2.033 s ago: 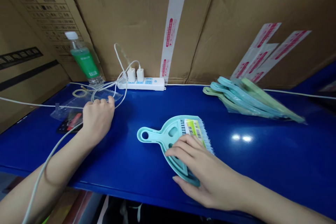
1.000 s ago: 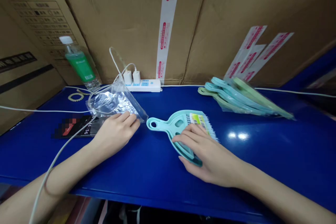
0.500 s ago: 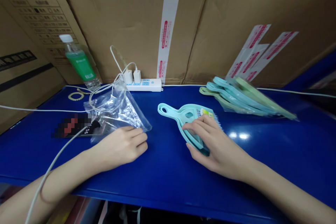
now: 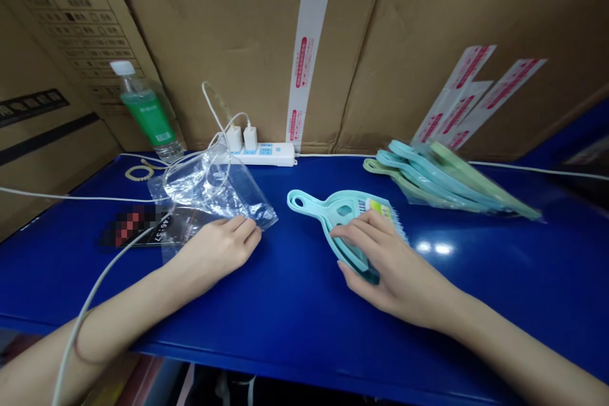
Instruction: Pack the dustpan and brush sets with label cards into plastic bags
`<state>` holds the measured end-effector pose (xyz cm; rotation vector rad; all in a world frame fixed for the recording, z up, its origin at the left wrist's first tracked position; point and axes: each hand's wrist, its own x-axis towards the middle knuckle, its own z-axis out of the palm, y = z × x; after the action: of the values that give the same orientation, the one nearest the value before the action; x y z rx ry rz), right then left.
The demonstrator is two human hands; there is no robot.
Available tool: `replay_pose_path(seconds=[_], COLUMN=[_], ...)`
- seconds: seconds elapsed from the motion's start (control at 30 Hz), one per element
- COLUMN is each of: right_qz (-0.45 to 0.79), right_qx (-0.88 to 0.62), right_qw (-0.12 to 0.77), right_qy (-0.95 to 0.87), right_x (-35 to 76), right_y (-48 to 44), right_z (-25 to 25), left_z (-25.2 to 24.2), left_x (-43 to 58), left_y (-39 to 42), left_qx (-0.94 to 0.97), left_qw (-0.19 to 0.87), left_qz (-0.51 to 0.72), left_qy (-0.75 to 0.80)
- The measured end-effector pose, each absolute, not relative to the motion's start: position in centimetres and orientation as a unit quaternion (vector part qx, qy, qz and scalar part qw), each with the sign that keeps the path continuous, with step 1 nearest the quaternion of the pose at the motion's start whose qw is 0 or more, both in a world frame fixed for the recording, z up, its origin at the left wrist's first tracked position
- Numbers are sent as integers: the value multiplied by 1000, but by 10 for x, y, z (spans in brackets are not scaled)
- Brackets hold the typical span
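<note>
My right hand grips a light-blue mini dustpan and brush set lying on the blue table. Its fingers are over the top and the thumb is at the near side. The handle points left, pale bristles show at the right, and a yellow-green label is partly covered by my fingers. Curled closed, my left hand is at the near right corner of a crumpled clear plastic bag; its fingertips are hidden against the film.
More dustpan sets, blue and green in clear wrap, lie at the back right. At the left are a phone, a bottle, a beaded bracelet and a white cable crossing my forearm. A power strip stands by the cardboard.
My left hand has moved slightly left and away from me, onto the bag's corner, and the bag's edge has shifted a little. My right hand keeps its hold on the dustpan set.
</note>
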<state>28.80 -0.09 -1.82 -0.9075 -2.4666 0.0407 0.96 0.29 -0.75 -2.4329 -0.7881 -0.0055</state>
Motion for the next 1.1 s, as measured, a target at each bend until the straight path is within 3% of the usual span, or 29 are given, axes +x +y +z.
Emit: replay_pose_path(seconds=[0.33, 0.57, 0.8, 1.1], right_qz=[-29, -31, -5, 14], right_qx=[-336, -329, -328, -297], right_qw=[262, 241, 219, 232], right_qy=[-904, -913, -919, -926], right_x=[289, 283, 278, 281], right_y=[-3, -6, -7, -9], right_z=[-14, -15, -20, -17], left_z=[-6, -15, -15, -21], left_x=[19, 16, 17, 17], left_y=[-14, -8, -5, 2], left_qx=[-982, -953, -966, -965], left_qw=[51, 127, 90, 161], left_qz=[-92, -35, 1, -62], left_qy=[-158, -274, -242, -195])
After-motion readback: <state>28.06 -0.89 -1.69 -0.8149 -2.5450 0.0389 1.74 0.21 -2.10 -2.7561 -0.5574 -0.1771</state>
